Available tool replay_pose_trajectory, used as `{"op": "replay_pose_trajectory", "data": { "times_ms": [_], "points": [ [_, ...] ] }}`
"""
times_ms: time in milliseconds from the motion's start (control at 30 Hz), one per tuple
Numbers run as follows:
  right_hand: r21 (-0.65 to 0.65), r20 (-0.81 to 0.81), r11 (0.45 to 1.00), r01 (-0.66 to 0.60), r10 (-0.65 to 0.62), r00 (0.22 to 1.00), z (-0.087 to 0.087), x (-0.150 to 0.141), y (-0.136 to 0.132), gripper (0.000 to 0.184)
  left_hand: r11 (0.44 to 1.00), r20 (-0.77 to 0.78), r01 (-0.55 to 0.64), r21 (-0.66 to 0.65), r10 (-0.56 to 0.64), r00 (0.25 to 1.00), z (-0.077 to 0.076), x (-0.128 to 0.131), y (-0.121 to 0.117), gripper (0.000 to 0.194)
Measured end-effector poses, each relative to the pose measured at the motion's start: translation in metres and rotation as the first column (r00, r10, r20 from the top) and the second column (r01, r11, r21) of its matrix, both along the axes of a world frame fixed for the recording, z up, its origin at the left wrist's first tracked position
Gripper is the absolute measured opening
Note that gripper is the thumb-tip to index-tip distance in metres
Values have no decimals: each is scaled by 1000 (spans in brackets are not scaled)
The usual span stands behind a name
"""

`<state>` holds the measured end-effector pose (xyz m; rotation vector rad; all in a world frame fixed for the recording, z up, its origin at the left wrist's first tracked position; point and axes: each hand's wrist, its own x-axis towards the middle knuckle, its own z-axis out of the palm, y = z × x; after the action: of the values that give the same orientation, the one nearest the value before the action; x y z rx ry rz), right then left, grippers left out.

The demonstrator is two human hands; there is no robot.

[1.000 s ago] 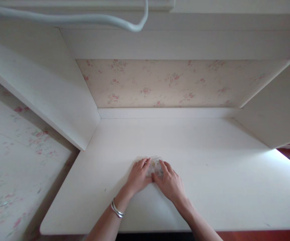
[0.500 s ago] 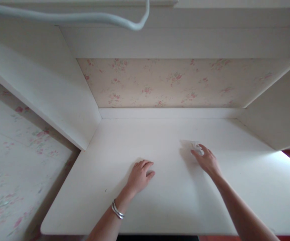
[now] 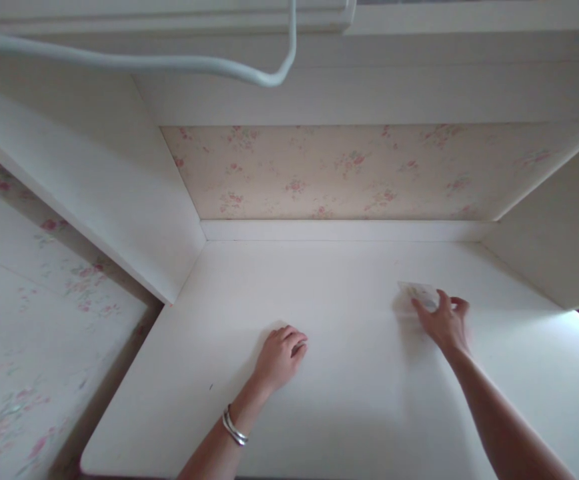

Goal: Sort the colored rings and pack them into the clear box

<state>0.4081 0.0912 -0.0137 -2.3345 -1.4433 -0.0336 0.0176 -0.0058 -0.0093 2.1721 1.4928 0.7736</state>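
Head view: over the smooth white tabletop (image 3: 349, 393), inside its edges, our right hand (image 3: 444, 328) pinches a translucent packet (image 3: 422, 292); our left hand (image 3: 278, 357) rests half-curled, empty.

And here's the white worktop (image 3: 349, 420), rounded at its near left corner! The left hand (image 3: 279, 353) rests on it, fingers loosely curled; a tiny dark speck (image 3: 211, 387) sits nearer the front edge, farther left.

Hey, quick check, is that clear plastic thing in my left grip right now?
No, the clear plastic thing is in the right grip, while the left grip is well apart from it.
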Motion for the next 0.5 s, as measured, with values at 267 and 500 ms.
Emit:
{"op": "replay_pose_trajectory", "data": {
  "times_ms": [267,500],
  "points": [
    [174,-272,863,-475,505,819,-5,-124,-63,43,999,-26,13,37,-12,1000,-1,2,1,16],
    [86,-361,696,-713,689,629,-1,-203,-98,34,998,-42,22,61,-19,999,-2,1,-3,18]
  ]
}}
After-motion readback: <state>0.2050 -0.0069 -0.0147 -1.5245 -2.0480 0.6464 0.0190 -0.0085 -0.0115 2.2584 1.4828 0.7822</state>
